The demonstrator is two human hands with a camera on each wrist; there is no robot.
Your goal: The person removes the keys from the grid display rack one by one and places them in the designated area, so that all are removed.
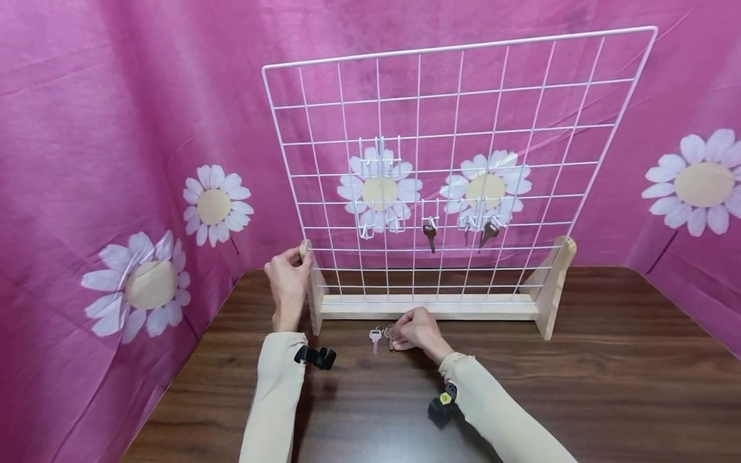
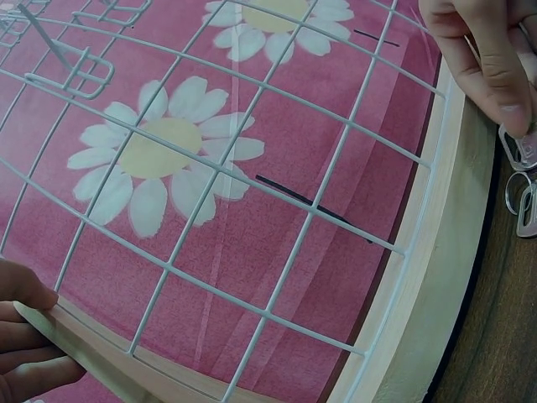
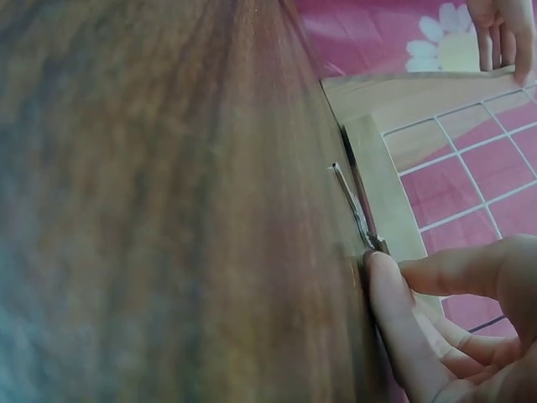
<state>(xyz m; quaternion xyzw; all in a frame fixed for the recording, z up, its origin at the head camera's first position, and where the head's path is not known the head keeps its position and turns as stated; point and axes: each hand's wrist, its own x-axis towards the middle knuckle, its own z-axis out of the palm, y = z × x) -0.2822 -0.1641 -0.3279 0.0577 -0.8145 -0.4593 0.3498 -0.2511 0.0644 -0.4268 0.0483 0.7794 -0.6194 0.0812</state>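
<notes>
My left hand (image 1: pixel 287 283) grips the top of the left upright (image 1: pixel 314 289) of a wooden stand, thumb in front and fingers behind. The stand holds up a white wire grid (image 1: pixel 399 249). Down on the brown table, my right hand (image 1: pixel 418 331) pinches a key (image 1: pixel 391 341) between thumb and fingers, which hide part of it. Just left of that hand lies another key (image 1: pixel 375 341) with a pale pink look and a metal ring. In the right wrist view, a slim metal piece (image 3: pixel 348 195) extends from the fingertips along the stand's base.
Several white wire hooks hang on the grid, among them an upper rack (image 1: pixel 379 161) and a lower left one (image 1: pixel 366 230). Dark keys (image 1: pixel 429 236) hang from hooks at the middle and right. A pink daisy-print cloth (image 1: pixel 145 96) covers the walls behind.
</notes>
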